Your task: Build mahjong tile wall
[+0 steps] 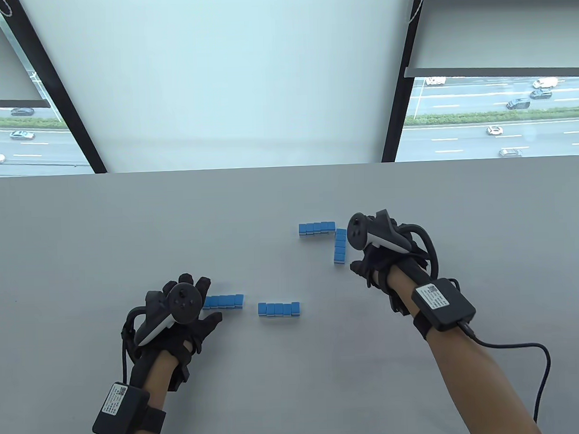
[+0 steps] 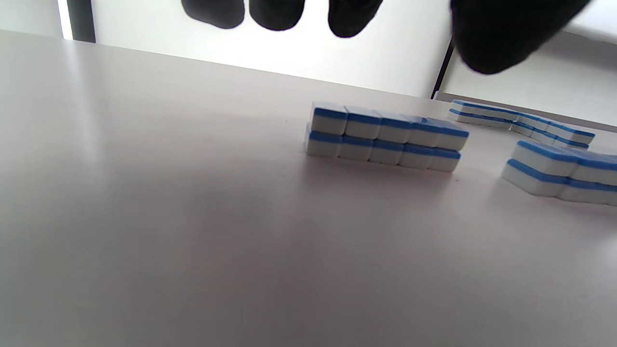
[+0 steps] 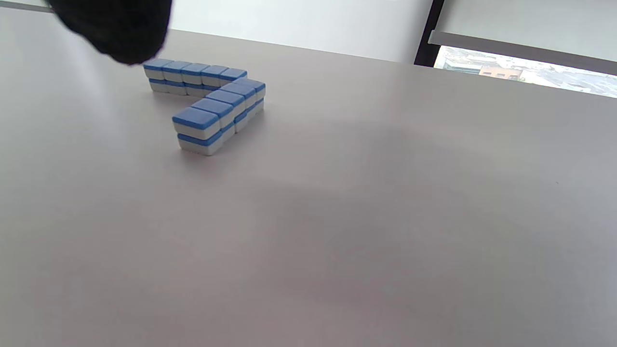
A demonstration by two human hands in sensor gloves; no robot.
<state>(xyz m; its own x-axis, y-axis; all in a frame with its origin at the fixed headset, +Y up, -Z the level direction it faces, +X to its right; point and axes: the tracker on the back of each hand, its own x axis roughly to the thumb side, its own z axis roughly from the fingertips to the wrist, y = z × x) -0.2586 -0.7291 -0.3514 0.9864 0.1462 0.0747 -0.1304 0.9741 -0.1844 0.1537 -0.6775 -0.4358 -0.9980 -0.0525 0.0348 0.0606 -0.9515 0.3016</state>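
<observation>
Four two-high rows of blue-backed mahjong tiles stand on the grey table (image 1: 128, 232). A far row (image 1: 317, 228) meets a right column (image 1: 340, 246) at a corner. A near-left row (image 1: 223, 301) and a near-middle row (image 1: 279, 309) lie in line with a gap between them. My left hand (image 1: 203, 298) is spread at the left end of the near-left row; in the left wrist view its fingertips (image 2: 277, 14) hang above that row (image 2: 385, 137) without holding it. My right hand (image 1: 365, 266) rests just right of the column and is empty; the column also shows in the right wrist view (image 3: 217, 113).
The table's far edge (image 1: 288, 167) runs below a window with a lowered blind. A cable (image 1: 536, 360) trails from my right wrist unit over the table's right front. Bare grey table surface lies left of the tiles and to their right.
</observation>
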